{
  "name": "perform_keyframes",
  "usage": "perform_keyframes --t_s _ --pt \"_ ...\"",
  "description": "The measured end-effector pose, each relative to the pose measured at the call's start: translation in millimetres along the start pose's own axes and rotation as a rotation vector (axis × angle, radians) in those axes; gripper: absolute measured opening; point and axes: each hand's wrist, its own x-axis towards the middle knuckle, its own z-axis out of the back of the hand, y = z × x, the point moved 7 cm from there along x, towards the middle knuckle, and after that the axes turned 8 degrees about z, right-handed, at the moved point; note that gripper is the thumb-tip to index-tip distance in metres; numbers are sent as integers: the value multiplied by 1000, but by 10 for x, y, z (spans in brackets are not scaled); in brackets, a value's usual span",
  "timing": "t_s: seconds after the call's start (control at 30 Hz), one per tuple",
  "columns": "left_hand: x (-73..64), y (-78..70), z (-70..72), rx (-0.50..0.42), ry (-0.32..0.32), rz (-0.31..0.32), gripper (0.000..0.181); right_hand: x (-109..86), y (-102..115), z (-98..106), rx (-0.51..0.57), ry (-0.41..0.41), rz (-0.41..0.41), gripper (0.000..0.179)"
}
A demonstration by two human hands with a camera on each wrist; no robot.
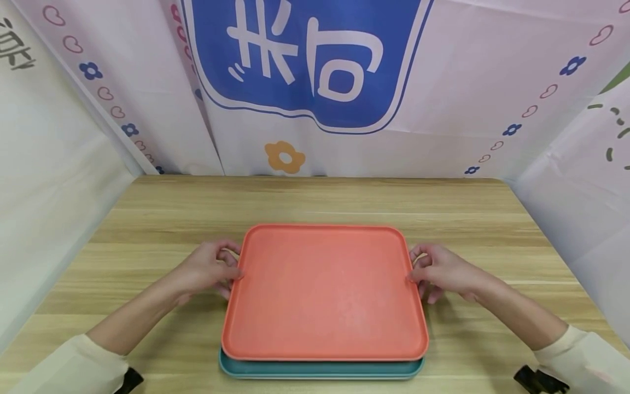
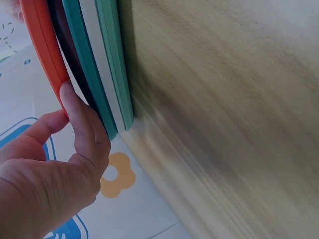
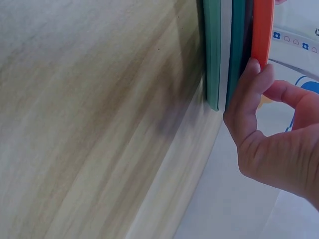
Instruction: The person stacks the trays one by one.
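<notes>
A coral-red tray (image 1: 325, 295) with rounded corners lies between the two hands in the head view. My left hand (image 1: 209, 268) pinches its left rim, thumb on top and fingers beneath. On the opposite rim my right hand (image 1: 440, 272) pinches in the same way. Below it is a stack: a teal tray (image 2: 85, 64), a whitish tray (image 2: 102, 59) and a light green tray (image 2: 114, 64). A dark gap separates the coral tray from the teal one in the left wrist view. Most of the stack is hidden from above; a teal front edge shows.
The stack stands on a wood-grain table (image 1: 162, 219). Behind it hangs a white printed cloth (image 1: 418, 153) with a blue sign and flowers, and pale cloth walls (image 1: 49, 180) flank both sides.
</notes>
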Motion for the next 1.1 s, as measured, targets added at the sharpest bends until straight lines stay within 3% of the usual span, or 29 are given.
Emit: perform_keyframes --t_s 0.53,0.73,1.1 --pt "0 84 -13 -10 58 2 49 -8 -54 -29 13 21 -18 39" --pt "2 92 -20 -17 63 26 49 -8 -51 -38 6 24 -16 37" --pt "-4 90 -60 -9 62 15 40 -4 -49 -64 -4 36 3 31"
